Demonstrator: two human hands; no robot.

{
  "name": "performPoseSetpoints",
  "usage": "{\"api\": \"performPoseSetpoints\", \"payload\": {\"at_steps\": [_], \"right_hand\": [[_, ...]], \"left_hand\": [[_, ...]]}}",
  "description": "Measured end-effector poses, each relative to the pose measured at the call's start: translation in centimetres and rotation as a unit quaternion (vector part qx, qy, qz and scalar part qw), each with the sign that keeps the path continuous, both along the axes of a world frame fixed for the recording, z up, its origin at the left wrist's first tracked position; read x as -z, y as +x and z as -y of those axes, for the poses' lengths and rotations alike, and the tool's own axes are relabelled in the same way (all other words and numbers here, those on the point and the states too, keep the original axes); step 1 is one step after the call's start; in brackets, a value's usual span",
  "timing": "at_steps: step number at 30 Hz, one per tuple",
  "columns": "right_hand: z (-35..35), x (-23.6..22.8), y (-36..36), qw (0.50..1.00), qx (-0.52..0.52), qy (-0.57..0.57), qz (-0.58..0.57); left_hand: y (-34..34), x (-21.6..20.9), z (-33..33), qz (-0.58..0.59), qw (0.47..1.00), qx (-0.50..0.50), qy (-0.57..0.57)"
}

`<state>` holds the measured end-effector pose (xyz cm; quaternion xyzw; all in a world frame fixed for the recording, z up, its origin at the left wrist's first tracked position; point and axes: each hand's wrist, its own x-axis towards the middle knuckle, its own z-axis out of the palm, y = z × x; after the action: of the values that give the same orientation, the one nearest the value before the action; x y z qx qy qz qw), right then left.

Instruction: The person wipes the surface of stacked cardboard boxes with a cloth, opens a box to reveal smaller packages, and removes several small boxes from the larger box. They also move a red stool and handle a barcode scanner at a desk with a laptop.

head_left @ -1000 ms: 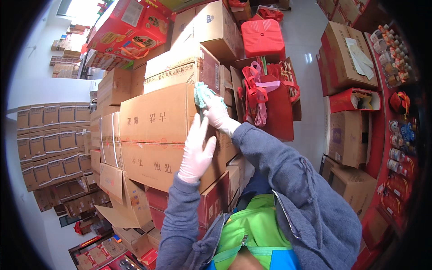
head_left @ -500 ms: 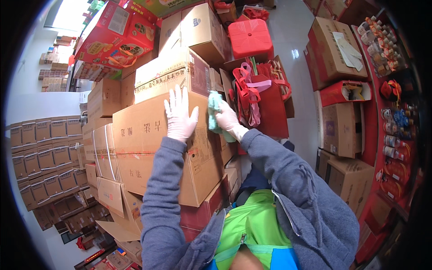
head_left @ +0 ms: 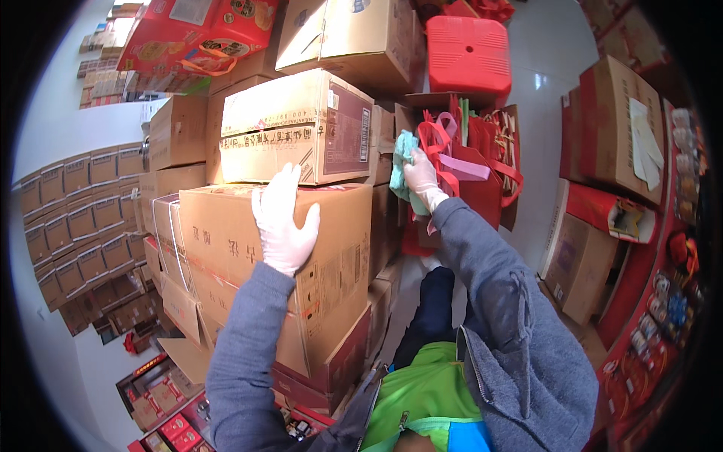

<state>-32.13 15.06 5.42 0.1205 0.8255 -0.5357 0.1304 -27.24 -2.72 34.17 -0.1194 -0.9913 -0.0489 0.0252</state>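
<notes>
My left hand, in a pale glove, lies with its fingers stretched out at the top of a large cardboard carton. Its fingertips reach the lower edge of a smaller carton that sits on the large one. To the right, my right hand, gloved as well, is closed round a crumpled teal cloth. The cloth hangs just beside the stacked cartons, apart from their side faces. Right behind that hand stands an open box of red gift bags with pink and red handles.
A red plastic stool stands beyond the bags. Another carton and a red printed box are stacked at the far left. On the right, more cartons stand by a shelf of small goods. Stacked cartons line the left wall.
My right hand has moved right with the cloth, away from the carton's side toward the gift bags. My left hand remains against the cartons. The whole view has shifted.
</notes>
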Motion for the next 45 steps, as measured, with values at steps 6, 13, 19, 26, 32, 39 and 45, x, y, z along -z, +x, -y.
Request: {"api": "performPoseSetpoints", "payload": {"at_steps": [6,13,19,26,32,39,45], "right_hand": [[3.1,-3.6,-6.6,0.96,0.006,-0.119,-0.253],[7.2,-11.5,-4.9,0.848,-0.203,-0.124,-0.473],[9.0,-14.7,-6.2,0.83,-0.295,0.083,-0.466],[11.4,-17.7,-7.9,0.727,-0.429,0.315,-0.433],[8.9,-18.8,-8.4,0.717,-0.441,0.119,-0.526],[11.2,-22.7,-10.6,0.784,-0.368,-0.154,-0.476],[12.4,-21.4,-9.0,0.654,-0.603,0.271,-0.368]], "left_hand": [[-0.6,-1.1,-1.0,0.054,0.997,-0.049,-0.021],[-0.8,-1.4,-0.9,0.046,0.996,-0.068,0.023],[-0.8,-1.5,-0.8,0.061,0.995,-0.077,0.013],[-0.5,-1.4,-0.4,0.045,0.996,-0.076,0.013],[0.0,-1.2,0.0,0.004,0.994,-0.077,0.078],[-0.3,-2.4,7.9,-0.022,0.998,-0.05,0.012],[0.4,-2.0,11.3,0.034,0.989,-0.13,-0.062]]}}
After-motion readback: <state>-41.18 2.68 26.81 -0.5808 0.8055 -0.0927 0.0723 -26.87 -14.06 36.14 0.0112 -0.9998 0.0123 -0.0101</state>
